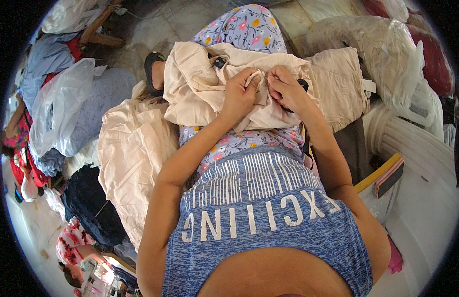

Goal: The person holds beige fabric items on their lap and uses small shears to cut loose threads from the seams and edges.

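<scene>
A cream cloth garment [194, 89] lies bunched across my lap, over floral trousers [244, 29]. My left hand [242, 94] is closed, pinching a raised fold of it between thumb and fingers. Close beside it on the right, my right hand [287, 89] is closed too, with its fingertips pressed together near the same fold. Whatever those fingertips hold is too small to make out. A small black piece [219, 62] shows on the cloth beyond my left hand. Something black sits at my right wrist, partly hidden.
More cream cloth hangs at my left [135, 158], and a folded cream piece [338, 81] lies at my right. Plastic-wrapped bundles [368, 54] stand at far right. Bagged blue cloth [105, 104] and a dark heap [93, 203] lie left. A phone-like slab [389, 179] rests right. Other people are at left.
</scene>
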The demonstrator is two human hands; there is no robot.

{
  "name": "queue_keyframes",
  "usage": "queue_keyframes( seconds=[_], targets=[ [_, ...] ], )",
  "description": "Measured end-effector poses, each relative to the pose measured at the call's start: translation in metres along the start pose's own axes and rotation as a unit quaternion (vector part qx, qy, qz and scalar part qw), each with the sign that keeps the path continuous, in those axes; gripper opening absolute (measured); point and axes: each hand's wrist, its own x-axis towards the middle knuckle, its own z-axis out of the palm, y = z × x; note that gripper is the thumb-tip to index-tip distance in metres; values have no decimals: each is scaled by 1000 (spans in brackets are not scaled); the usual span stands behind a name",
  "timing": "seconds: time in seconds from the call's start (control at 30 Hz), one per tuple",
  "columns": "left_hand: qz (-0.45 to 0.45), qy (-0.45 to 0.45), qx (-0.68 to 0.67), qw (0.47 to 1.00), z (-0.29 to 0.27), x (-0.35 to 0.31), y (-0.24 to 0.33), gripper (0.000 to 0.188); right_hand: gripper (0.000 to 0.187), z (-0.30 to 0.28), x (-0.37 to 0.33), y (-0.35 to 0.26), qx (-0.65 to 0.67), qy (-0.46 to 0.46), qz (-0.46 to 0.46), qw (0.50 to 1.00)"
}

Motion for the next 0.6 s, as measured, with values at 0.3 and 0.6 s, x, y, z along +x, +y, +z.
queue_keyframes(
  seconds=[0.3, 0.6],
  targets=[
    [31, -8, 21, 999, -2, 0, -4, 6, 9, 4, 0, -3, 19, 14, 7, 1000],
    [31, -11, 36, 999, -3, 0, -4, 6, 10, 4, 4, 4, -20, 26, -7, 999]
  ],
)
